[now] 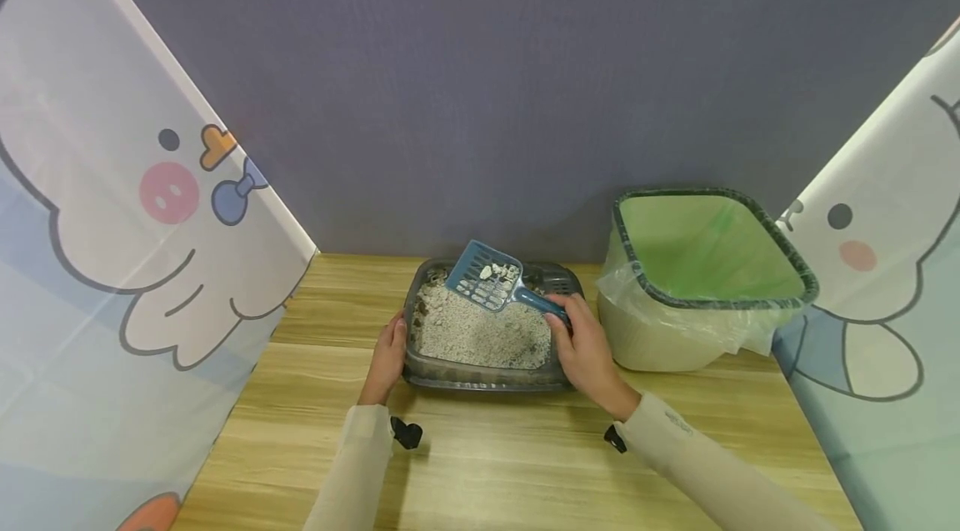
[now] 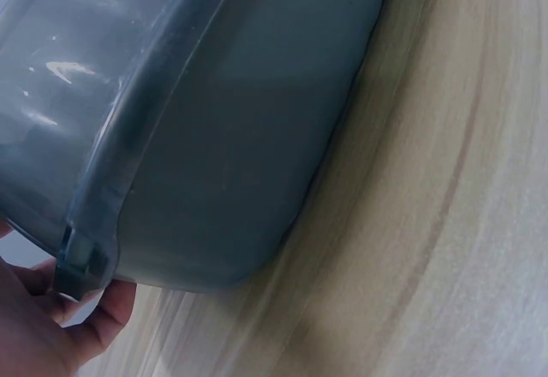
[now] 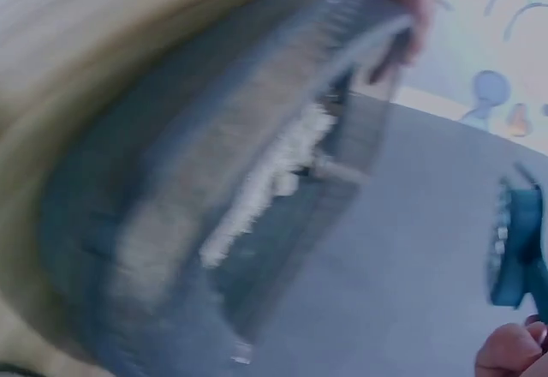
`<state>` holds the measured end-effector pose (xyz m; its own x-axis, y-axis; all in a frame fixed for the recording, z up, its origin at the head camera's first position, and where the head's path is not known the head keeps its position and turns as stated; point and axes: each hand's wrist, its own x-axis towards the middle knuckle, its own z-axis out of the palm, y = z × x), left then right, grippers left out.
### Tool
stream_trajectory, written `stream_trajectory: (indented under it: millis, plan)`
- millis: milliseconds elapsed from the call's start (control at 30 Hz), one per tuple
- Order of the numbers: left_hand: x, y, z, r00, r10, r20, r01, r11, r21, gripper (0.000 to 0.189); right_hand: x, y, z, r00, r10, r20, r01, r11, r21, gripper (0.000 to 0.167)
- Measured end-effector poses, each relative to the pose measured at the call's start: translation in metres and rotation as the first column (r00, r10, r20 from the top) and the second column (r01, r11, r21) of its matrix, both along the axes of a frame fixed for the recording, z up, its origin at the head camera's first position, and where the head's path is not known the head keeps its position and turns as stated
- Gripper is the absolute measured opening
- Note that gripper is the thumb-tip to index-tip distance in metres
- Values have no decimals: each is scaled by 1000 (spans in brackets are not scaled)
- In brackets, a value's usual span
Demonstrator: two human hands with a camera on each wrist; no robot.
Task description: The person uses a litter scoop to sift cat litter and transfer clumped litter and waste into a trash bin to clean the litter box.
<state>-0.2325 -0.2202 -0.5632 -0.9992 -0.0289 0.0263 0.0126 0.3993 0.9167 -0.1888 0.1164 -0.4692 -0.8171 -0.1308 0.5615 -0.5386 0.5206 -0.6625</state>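
A grey plastic litter box [image 1: 487, 381] holds pale grainy litter [image 1: 457, 335], with darker bits along its left and back edges. My left hand [image 1: 387, 358] grips its left rim; the left wrist view shows the fingers [image 2: 111, 313] curled under the rim's lip. With my right hand [image 1: 588, 352] I hold a blue slotted litter scoop [image 1: 534, 300] by its handle, raised over the box. Several whitish clumps [image 1: 498, 273] lie in the scoop. In the right wrist view the scoop [image 3: 518, 240] shows at the right edge, blurred and apart from the box.
To the right of the box stands a pale bin [image 1: 652, 348] with a dark rim, lined with a greenish plastic bag [image 1: 705, 243]. Both stand on a wood-grain table [image 1: 495, 464]. A dark grey panel [image 1: 465, 97] rises behind, with cartoon-printed sheets at both sides.
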Motion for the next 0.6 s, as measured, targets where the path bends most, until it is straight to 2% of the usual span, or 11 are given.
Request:
stream_trajectory:
  millis: [200, 333, 467, 600]
  plan:
    - [0, 0, 1, 1000, -4, -3, 4, 1000, 0, 62, 11, 4, 37, 999, -39, -21, 39, 999, -2, 27]
    - [0, -1, 0, 1000, -4, -9, 4, 1000, 8, 61, 11, 15, 60, 992, -78, -95, 78, 997, -2, 25]
    - [0, -2, -1, 1000, -2, -15, 2, 1000, 7, 61, 12, 39, 86, 977, -152, -147, 154, 988, 2, 24]
    - [0, -2, -1, 1000, -3, -19, 3, 1000, -5, 61, 14, 75, 113, 959, -246, -139, 247, 969, -15, 26]
